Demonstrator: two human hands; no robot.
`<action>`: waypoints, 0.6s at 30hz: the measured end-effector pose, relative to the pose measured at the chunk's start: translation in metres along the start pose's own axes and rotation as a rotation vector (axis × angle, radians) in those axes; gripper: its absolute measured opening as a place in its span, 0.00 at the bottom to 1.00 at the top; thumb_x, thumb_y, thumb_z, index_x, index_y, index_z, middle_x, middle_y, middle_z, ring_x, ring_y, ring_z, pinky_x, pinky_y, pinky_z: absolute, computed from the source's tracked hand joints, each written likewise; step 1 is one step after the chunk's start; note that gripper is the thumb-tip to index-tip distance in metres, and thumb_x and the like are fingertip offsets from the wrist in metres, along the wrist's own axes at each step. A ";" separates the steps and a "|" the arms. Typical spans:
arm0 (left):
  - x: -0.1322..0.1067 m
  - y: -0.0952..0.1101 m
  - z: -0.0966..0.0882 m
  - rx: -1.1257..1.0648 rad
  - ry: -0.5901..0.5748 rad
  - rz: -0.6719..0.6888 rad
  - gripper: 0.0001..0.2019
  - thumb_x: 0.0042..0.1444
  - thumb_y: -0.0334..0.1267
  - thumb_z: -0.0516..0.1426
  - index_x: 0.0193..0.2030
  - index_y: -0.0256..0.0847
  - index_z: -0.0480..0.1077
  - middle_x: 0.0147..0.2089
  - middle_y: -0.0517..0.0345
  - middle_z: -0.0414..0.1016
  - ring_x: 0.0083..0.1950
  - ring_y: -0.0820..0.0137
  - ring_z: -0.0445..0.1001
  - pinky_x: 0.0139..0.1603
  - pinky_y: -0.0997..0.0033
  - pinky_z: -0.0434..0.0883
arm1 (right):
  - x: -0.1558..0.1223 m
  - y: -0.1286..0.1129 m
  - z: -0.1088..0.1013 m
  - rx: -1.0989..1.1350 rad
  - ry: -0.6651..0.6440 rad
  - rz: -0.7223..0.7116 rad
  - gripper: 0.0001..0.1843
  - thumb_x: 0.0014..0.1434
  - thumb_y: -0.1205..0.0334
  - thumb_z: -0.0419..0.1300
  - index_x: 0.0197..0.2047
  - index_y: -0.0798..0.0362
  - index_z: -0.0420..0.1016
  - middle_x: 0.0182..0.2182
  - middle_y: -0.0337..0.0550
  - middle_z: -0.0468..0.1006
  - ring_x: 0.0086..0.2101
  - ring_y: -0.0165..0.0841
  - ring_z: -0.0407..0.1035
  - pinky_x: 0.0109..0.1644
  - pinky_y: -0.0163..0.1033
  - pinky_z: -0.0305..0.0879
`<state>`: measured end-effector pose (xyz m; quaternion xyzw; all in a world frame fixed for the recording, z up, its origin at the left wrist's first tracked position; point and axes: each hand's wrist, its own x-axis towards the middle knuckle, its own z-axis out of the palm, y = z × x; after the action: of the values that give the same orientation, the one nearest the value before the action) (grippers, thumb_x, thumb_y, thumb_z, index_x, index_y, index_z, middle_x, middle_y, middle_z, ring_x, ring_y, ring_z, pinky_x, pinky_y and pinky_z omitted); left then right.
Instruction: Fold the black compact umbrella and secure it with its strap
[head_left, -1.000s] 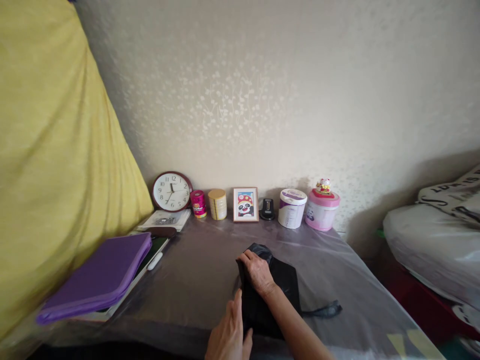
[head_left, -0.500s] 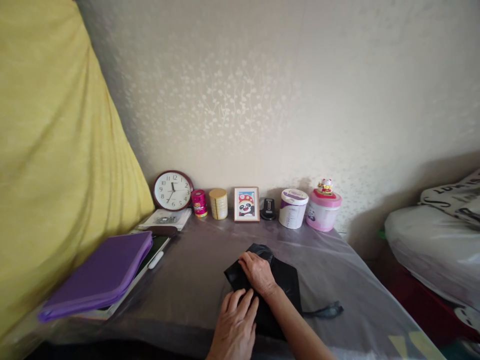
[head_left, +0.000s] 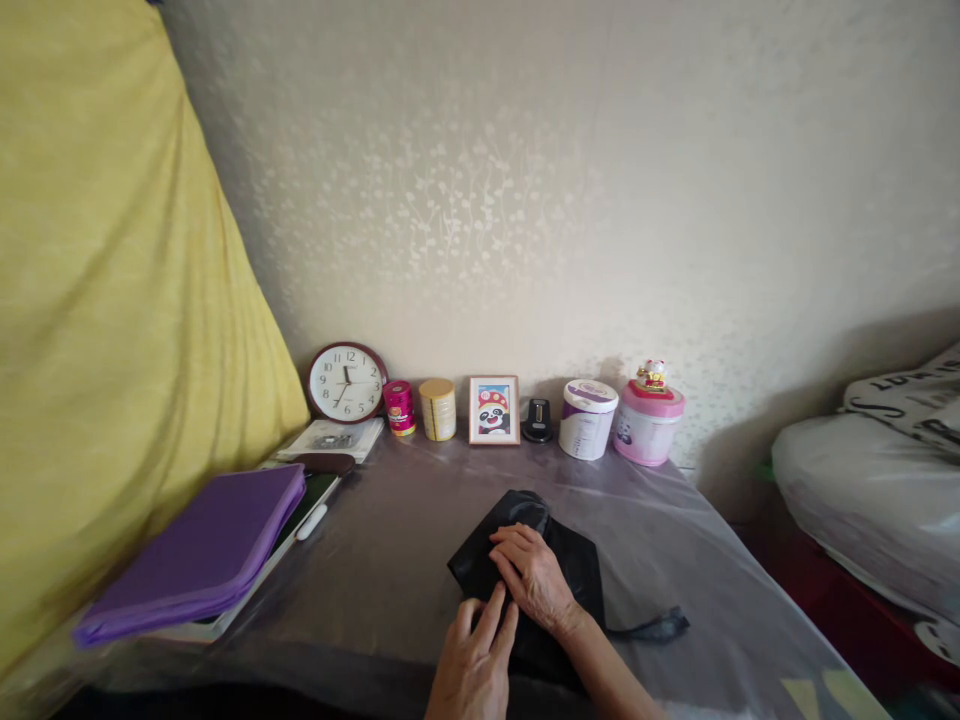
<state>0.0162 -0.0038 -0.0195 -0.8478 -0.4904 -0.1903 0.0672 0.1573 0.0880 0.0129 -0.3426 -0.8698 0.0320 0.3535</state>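
A black folded cloth (head_left: 477, 556), smooth and slightly shiny, lies on the table in front of me; its exact kind does not show. A dark strap (head_left: 652, 628) trails from its right side. My right hand (head_left: 531, 578) rests on the middle of the cloth, palm down with the fingers stretched out. Close by on the lower left, my left hand (head_left: 475, 648) touches the cloth with extended fingertips, near the right hand's fingers. Both hands are open. The part of the cloth beneath them is hidden.
A purple folder (head_left: 202, 550) lies on books at the left. Along the wall stand a clock (head_left: 346, 382), a pink tin (head_left: 399, 408), a yellow-lidded can (head_left: 438, 410), a framed panda picture (head_left: 493, 410), a black device (head_left: 537, 420), a white tub (head_left: 588, 420) and a pink tub (head_left: 648, 428).
My right hand has slid slightly right and down across the cloth, its fingers flatter. My left hand has shifted slightly right. The cloth stays nearly in place.
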 end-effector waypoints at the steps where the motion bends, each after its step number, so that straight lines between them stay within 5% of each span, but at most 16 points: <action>1: -0.001 -0.001 0.003 0.014 0.034 0.011 0.31 0.48 0.22 0.49 0.61 0.42 0.57 0.63 0.53 0.59 0.49 0.65 0.66 0.49 0.65 0.70 | -0.003 0.003 0.000 0.003 -0.002 -0.002 0.13 0.63 0.63 0.47 0.39 0.51 0.73 0.41 0.43 0.77 0.48 0.33 0.66 0.56 0.43 0.56; 9: -0.005 -0.004 0.020 0.114 0.029 -0.052 0.35 0.48 0.19 0.47 0.64 0.45 0.51 0.63 0.45 0.56 0.52 0.62 0.66 0.49 0.62 0.70 | 0.015 0.049 0.006 -0.060 -0.076 0.059 0.15 0.64 0.61 0.47 0.43 0.49 0.74 0.45 0.41 0.76 0.53 0.35 0.61 0.60 0.48 0.50; 18: 0.001 0.007 -0.006 -0.149 -0.351 -0.313 0.42 0.45 0.20 0.47 0.66 0.53 0.37 0.68 0.49 0.43 0.59 0.60 0.63 0.54 0.60 0.65 | 0.038 0.074 0.008 -0.151 -0.273 0.245 0.18 0.64 0.62 0.44 0.37 0.48 0.75 0.43 0.39 0.76 0.47 0.32 0.65 0.53 0.39 0.57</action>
<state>0.0209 -0.0078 -0.0128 -0.7843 -0.6044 -0.0840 -0.1121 0.1749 0.1698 0.0073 -0.4639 -0.8615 0.0552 0.1991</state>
